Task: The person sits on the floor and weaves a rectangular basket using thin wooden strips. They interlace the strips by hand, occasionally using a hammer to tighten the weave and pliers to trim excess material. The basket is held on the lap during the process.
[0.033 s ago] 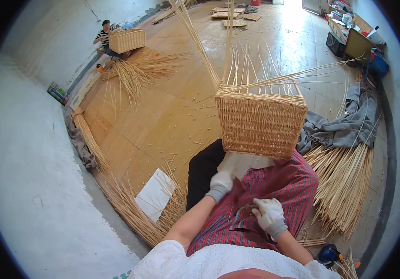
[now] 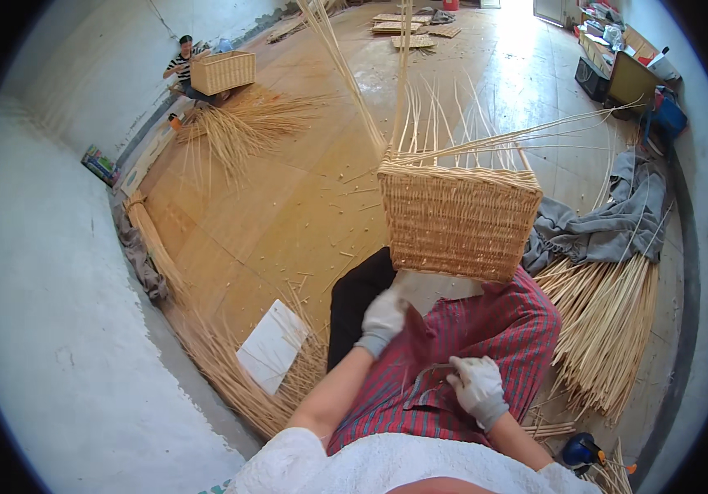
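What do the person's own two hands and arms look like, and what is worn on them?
The left hand and the right hand each wear a whitish glove with a grey cuff at the wrist. The forearms are bare up to white sleeves. No clear markings show on the gloves.

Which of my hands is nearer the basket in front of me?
Left. Your left hand is just below the lower left corner of that basket in the picture; your right hand is farther back, over the striped cloth.
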Action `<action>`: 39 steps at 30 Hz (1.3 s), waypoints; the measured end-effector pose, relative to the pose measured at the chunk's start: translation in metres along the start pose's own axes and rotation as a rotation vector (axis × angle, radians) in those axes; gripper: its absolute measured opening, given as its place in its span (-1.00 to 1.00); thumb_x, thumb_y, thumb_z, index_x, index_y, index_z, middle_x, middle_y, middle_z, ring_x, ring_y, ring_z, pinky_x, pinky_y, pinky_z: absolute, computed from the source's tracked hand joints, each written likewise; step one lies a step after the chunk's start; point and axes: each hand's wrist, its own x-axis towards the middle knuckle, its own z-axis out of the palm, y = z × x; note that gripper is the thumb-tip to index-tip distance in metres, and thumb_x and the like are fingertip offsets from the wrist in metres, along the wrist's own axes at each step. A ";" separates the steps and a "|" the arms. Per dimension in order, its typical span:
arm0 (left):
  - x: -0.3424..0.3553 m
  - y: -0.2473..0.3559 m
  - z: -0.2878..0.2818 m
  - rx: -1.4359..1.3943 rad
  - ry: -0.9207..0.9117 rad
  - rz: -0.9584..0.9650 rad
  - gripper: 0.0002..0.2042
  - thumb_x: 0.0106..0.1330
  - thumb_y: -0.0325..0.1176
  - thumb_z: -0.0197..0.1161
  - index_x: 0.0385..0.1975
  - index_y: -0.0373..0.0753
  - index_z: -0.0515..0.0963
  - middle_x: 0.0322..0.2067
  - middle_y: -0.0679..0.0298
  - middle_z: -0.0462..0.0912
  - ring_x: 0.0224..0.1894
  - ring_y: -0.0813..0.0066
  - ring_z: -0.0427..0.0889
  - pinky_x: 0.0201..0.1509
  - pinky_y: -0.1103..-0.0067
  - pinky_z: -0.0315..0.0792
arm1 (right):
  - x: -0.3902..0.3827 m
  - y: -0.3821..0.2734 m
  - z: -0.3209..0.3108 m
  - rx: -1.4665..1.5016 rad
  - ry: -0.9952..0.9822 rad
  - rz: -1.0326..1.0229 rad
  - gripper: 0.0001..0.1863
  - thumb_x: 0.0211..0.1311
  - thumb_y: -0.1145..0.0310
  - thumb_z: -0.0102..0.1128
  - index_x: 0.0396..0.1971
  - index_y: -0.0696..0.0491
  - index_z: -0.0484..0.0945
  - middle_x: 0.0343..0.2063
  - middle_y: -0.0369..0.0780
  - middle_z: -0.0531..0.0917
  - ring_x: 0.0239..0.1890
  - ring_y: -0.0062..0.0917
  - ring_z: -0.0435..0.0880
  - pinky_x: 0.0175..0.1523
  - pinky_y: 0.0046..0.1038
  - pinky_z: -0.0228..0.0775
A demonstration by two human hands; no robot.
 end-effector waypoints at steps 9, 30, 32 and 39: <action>-0.016 -0.062 -0.186 -0.707 0.853 -0.159 -0.81 0.45 -0.51 0.21 0.01 -0.26 0.61 -0.09 0.25 0.69 0.00 0.49 0.62 0.19 0.57 0.46 | -0.038 0.014 0.004 0.010 0.084 -0.017 -0.55 0.11 0.24 0.38 0.05 -0.03 0.61 -0.09 -0.21 0.71 0.05 -0.32 0.64 0.30 -0.07 0.30; 0.024 0.018 -0.133 0.188 0.129 -0.009 -0.28 0.47 -0.02 0.14 0.51 -0.26 0.12 0.48 -0.15 0.12 0.56 -0.01 0.05 0.59 0.24 -0.01 | -0.003 0.020 -0.078 -0.002 0.424 -0.249 -0.28 0.11 -0.11 0.36 0.14 0.10 0.52 -0.16 -0.09 0.66 -0.08 -0.11 0.63 0.03 -0.09 0.39; 0.040 0.047 -0.135 0.059 0.097 0.078 -0.27 0.44 -0.06 0.22 0.51 -0.23 0.13 0.48 -0.16 0.13 0.56 -0.02 0.06 0.58 0.25 0.03 | -0.015 0.017 -0.082 -0.056 0.111 -0.379 -0.46 0.05 -0.10 0.41 -0.08 -0.03 0.60 -0.45 -0.22 0.60 -0.32 -0.19 0.65 -0.18 -0.12 0.41; 0.182 0.090 -0.152 0.079 0.169 0.227 -0.15 0.23 -0.11 0.47 0.50 -0.11 0.19 0.47 -0.07 0.16 0.50 -0.07 0.16 0.54 0.29 0.15 | -0.091 0.056 -0.038 -0.108 -0.155 -0.319 -0.47 0.12 -0.09 0.38 0.12 -0.29 0.65 -0.12 -0.23 0.70 -0.08 -0.26 0.67 0.00 -0.18 0.50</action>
